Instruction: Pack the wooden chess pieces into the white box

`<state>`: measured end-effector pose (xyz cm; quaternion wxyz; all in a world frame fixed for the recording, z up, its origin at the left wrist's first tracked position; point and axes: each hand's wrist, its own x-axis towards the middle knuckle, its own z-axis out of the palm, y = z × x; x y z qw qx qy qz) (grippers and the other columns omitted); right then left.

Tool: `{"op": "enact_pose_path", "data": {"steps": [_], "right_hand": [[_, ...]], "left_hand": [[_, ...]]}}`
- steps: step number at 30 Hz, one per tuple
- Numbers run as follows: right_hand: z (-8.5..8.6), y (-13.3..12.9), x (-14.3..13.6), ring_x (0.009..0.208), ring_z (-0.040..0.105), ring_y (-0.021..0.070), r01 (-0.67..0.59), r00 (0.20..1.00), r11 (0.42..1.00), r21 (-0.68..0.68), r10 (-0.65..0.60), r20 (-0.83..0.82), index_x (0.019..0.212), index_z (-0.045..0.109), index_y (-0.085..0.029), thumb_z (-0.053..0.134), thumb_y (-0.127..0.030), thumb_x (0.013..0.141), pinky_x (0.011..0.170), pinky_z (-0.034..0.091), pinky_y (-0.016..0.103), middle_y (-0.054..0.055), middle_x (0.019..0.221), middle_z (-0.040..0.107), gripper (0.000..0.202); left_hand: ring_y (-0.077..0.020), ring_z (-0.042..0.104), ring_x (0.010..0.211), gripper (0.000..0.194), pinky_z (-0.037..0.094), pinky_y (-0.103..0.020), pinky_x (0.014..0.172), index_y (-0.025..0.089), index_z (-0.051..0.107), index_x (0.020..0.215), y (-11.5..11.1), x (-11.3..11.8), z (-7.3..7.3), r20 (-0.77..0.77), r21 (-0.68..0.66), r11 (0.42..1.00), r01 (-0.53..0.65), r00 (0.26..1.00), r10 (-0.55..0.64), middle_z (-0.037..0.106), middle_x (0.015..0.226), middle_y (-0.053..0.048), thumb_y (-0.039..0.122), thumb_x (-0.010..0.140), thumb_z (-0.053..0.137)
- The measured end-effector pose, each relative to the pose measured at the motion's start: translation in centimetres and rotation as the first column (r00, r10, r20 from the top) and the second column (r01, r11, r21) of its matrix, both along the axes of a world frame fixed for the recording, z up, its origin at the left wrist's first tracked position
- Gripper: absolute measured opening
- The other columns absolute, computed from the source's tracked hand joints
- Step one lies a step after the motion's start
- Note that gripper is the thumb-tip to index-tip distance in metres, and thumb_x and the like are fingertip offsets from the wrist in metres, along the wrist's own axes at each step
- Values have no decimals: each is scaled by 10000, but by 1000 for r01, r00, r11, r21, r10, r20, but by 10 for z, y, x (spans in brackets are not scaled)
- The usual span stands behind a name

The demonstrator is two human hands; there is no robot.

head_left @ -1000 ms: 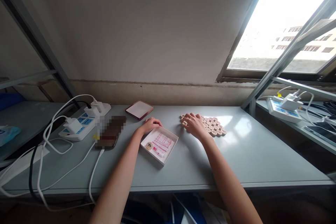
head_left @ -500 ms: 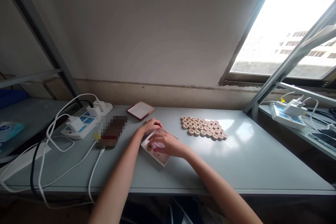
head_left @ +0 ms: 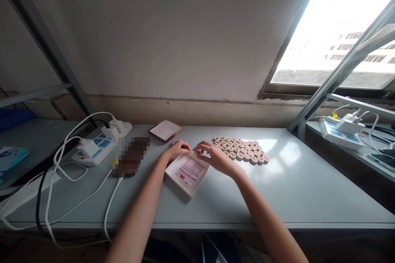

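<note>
A shallow white box point(head_left: 184, 181) with a pink-printed plastic sheet folded inside lies on the grey table point(head_left: 277, 189). My left hand point(head_left: 176, 148) rests on the box's far left corner, fingers curled on its rim. My right hand point(head_left: 212, 157) hovers over the box's far right corner and pinches a round wooden chess piece point(head_left: 197, 152) between thumb and fingertips. To the right, several round wooden chess pieces point(head_left: 242, 150) lie packed flat in rows on the table.
A dark red box lid point(head_left: 165, 130) lies behind the box. A phone point(head_left: 131, 157) on a white cable and a power strip point(head_left: 100, 142) with chargers sit at left. A second power strip point(head_left: 339, 133) rests on the right shelf under the window.
My right hand went from the rows of pieces to the box, picked the single wooden piece out of it, and now holds it above the box's far edge. The left hand stayed.
</note>
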<state>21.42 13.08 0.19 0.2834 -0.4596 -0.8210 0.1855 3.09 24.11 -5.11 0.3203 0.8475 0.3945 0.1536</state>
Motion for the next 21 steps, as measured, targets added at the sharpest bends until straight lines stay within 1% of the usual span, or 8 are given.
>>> {"op": "enact_pose_path", "data": {"steps": [3, 5, 8, 10, 13, 16, 18, 21], "right_hand": [[-3, 5, 31, 796, 588, 148, 140, 983, 990, -13, -138, 124, 983, 613, -201, 490, -266, 851, 742, 460, 288, 66, 988, 591, 192], [-7, 8, 45, 782, 582, 154, 217, 950, 976, 6, -212, 230, 919, 627, -198, 504, -244, 836, 708, 450, 279, 59, 948, 604, 155], [-13, 10, 56, 822, 565, 173, 292, 875, 953, 83, -301, 378, 843, 637, -205, 541, -191, 795, 728, 421, 290, 45, 911, 618, 108], [-16, 11, 58, 832, 559, 174, 303, 843, 948, 101, -316, 434, 828, 641, -201, 547, -167, 781, 730, 410, 286, 45, 904, 615, 111], [-19, 11, 59, 818, 557, 166, 305, 828, 947, 101, -316, 464, 829, 647, -194, 536, -158, 788, 707, 408, 271, 52, 898, 604, 124], [-20, 12, 61, 847, 555, 174, 300, 827, 947, 114, -318, 464, 840, 650, -198, 553, -160, 780, 719, 413, 278, 52, 915, 595, 120], [-17, 12, 59, 880, 553, 181, 290, 845, 949, 123, -315, 433, 854, 649, -204, 553, -165, 786, 736, 418, 285, 52, 941, 591, 124], [-9, 8, 43, 882, 558, 168, 236, 911, 964, 121, -263, 318, 917, 637, -215, 493, -200, 842, 741, 427, 280, 51, 974, 590, 163]], "left_hand": [[-216, 521, 967, 194, 384, -307, 898, 191, 678, 717, 0, -1, 1, -11, -5, 1000, -8, 1000, 8, 662, 851, -26, 220, 672, 491], [-215, 522, 966, 192, 392, -302, 890, 189, 678, 714, -1, -1, 1, -13, -18, 1000, -23, 1000, 22, 658, 853, -30, 215, 671, 493], [-219, 517, 978, 200, 410, -288, 869, 186, 682, 723, -2, -2, -1, -4, -30, 999, -45, 999, 45, 648, 886, -37, 224, 672, 493], [-217, 515, 983, 209, 418, -279, 855, 187, 685, 732, -3, -2, -1, 3, -38, 998, -50, 999, 50, 642, 906, -38, 231, 676, 488], [-214, 517, 980, 219, 426, -269, 837, 186, 687, 743, -4, -2, -1, 8, -47, 998, -50, 999, 51, 636, 912, -39, 239, 679, 484], [-215, 517, 978, 222, 422, -274, 839, 185, 687, 753, -4, -1, 0, 11, -45, 997, -63, 998, 63, 637, 913, -39, 239, 678, 485], [-218, 516, 975, 211, 409, -287, 856, 185, 684, 739, -4, -1, 1, 5, -34, 997, -64, 998, 65, 643, 893, -37, 232, 673, 490], [-215, 523, 947, 182, 380, -308, 888, 188, 678, 706, -3, 0, 3, -16, -14, 999, -36, 999, 36, 657, 839, -31, 226, 667, 505]]}}
